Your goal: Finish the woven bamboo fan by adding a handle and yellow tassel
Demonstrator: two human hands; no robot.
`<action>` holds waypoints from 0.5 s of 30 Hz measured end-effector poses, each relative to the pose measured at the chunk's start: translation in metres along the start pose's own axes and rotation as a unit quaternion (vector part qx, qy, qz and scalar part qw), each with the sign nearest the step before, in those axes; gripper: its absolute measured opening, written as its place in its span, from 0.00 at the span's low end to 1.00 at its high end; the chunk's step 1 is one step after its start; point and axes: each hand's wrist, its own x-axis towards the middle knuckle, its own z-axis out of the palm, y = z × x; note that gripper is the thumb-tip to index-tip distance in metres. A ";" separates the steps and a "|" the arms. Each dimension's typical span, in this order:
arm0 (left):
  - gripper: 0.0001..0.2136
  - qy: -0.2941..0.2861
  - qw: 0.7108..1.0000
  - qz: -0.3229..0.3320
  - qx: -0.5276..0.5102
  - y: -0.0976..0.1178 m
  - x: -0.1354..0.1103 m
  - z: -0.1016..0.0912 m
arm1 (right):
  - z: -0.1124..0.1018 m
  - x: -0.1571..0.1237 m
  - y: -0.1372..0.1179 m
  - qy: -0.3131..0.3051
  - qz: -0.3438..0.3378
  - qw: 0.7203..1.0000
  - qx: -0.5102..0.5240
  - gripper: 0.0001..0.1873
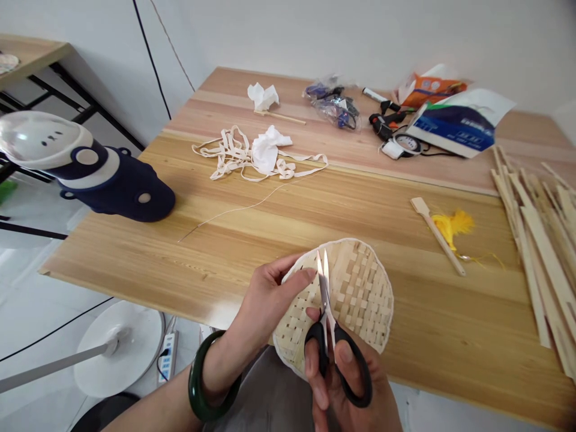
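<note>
A round woven fan face point(360, 282) of pale flat strips, edged with a white cord or binding, is held over the table's front edge. My left hand point(265, 294), a green bangle on its wrist, grips the weave at its left side with the thumb on top. In my right hand point(342, 372) are black-handled scissors point(324, 288), fingers through the loops. Their blades are slightly parted and point away from me above the weave, close to my left thumb. Whether the blades touch the strips I cannot tell.
Across the wooden table point(234, 228) lie a needle with thread point(243, 209), tangled white tape point(229, 153), and a wooden handle point(438, 237) beside a yellow tassel point(452, 225). Bamboo strips point(540, 240) pile up at right. A glue gun point(382, 125) and tissue pack point(454, 129) stand behind; a navy figure-shaped device point(121, 186) is left.
</note>
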 end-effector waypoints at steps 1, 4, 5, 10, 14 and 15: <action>0.11 -0.004 1.000 0.007 0.016 0.000 0.001 -0.001 | 0.000 0.000 0.000 0.003 0.000 1.000 -0.002 0.18; 0.13 0.002 0.998 0.018 0.056 0.001 0.003 -0.001 | 0.001 0.001 0.000 0.026 -0.014 0.999 -0.012 0.17; 0.13 0.006 0.998 0.021 0.065 0.001 0.003 -0.001 | 0.001 0.001 0.000 0.037 -0.022 0.999 -0.017 0.16; 0.13 0.012 0.997 0.017 0.070 0.003 0.004 0.003 | 0.000 0.000 0.003 0.080 -0.038 0.996 -0.033 0.17; 0.12 0.020 0.999 0.006 0.048 0.005 0.003 0.007 | 0.000 0.000 0.007 0.087 -0.044 0.995 -0.035 0.16; 0.13 0.019 0.999 0.004 0.045 0.005 0.003 0.007 | 0.000 0.001 0.006 0.087 -0.042 0.995 -0.036 0.16</action>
